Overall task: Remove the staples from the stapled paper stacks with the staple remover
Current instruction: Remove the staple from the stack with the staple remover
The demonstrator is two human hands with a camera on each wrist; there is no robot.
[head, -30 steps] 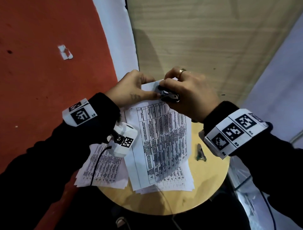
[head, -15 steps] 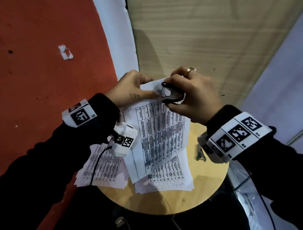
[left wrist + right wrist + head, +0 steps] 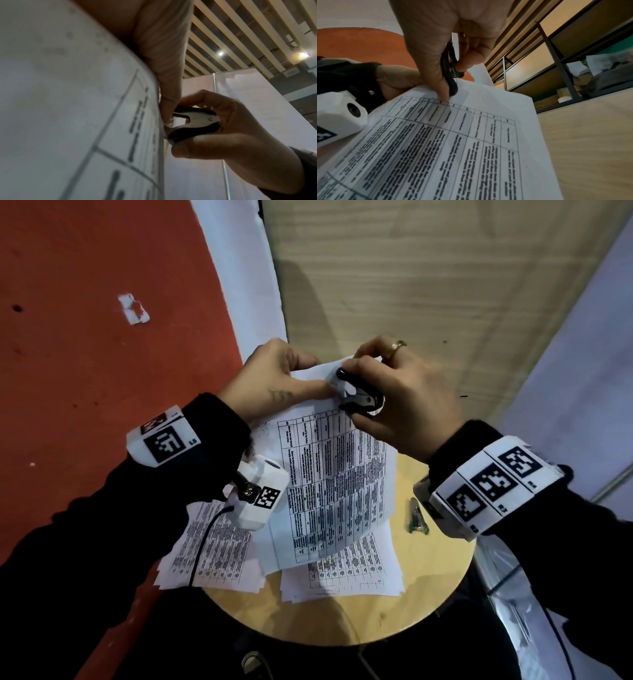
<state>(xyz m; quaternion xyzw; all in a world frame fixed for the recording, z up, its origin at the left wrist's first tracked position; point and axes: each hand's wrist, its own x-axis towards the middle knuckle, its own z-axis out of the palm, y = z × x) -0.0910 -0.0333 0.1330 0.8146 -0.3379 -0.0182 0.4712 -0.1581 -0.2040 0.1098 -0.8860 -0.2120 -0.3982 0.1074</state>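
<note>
A printed paper stack hangs lifted above the round wooden table. My left hand pinches its top corner between thumb and fingers. My right hand grips a black and metal staple remover with its claws at that same corner, right beside my left thumb. In the left wrist view the staple remover bites at the paper edge. The right wrist view shows the staple remover edge-on above the sheet. The staple itself is hidden.
Two more paper stacks lie on the table, one at the left and one under the lifted sheets. A small metal clip-like object lies at the right. Red floor is to the left, a wooden panel behind.
The lifted stack has risen and tilted more upright. The staple remover opened for a moment, then closed back onto the corner. Both hands stayed at the top corner.
</note>
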